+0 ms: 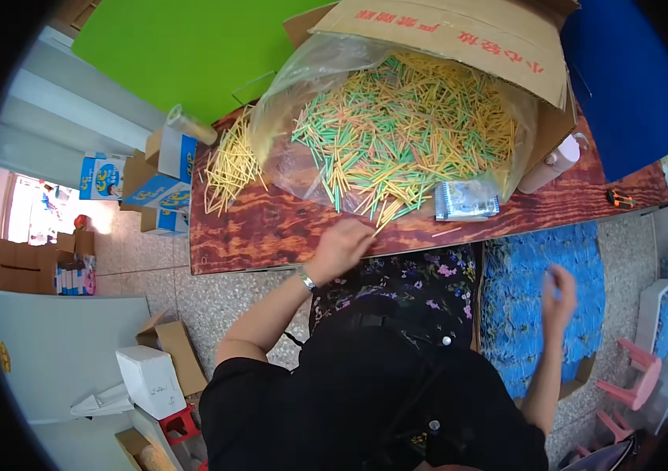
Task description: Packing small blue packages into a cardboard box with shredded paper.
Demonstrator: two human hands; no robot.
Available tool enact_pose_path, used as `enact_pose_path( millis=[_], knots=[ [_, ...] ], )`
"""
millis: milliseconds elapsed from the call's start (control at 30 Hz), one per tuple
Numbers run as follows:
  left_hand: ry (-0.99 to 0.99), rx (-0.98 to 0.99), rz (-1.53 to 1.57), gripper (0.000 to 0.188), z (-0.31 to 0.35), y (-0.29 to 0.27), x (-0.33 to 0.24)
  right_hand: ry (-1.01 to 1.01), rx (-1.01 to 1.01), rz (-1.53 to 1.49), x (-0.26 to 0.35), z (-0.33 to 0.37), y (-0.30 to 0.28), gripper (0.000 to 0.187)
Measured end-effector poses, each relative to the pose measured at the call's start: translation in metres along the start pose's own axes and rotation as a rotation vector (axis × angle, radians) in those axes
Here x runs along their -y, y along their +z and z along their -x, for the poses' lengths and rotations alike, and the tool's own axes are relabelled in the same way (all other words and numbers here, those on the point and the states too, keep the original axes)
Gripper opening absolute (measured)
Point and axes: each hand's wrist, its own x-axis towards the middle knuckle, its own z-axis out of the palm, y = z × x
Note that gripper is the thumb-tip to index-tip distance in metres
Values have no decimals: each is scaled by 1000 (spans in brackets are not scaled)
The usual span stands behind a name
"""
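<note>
At the near edge of the wooden table (271, 228), the left hand (339, 250) rests with its fingers curled together on the tips of a few thin sticks that spill out of the big pile of sticks (397, 133). These yellow, green and pale pink sticks look light, stiff and slender, likely easy to snap or scatter, and smooth enough to slide over one another; pinching a small bundle near its middle seems the surest hold. The pile lies in a clear plastic bag (295, 149) inside an open cardboard box (475, 39) tipped toward the person.

The right hand (558, 289) is raised well apart from the table, above a tray of blue packs (522, 275) on the floor; it is blurred, so I cannot tell whether it grips anything.

A loose heap of yellow sticks (230, 169) lies left of the bag, a small wrapped packet (466, 201) sits just beside the pile's near edge, and a white bottle (550, 165) stands by the box. The slack bag rim may catch fingers reaching deeper.
</note>
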Motion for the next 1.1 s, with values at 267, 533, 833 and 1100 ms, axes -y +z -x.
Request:
enact_pose_path(
  millis=[267, 533, 833, 1100],
  knots=[
    [74, 170, -431, 29, 15, -28, 61, -979, 516, 497, 132, -59, 134, 29],
    [403, 174, -723, 29, 0, -24, 73, -952, 802, 410, 150, -84, 163, 31],
    [349, 179, -576, 18, -15, -16, 86, -921, 478, 224, 207, -154, 170, 30],
    [329, 233, -577, 17, -12, -21, 84, -1351, 505, 306, 194, -74, 223, 27]
  ],
)
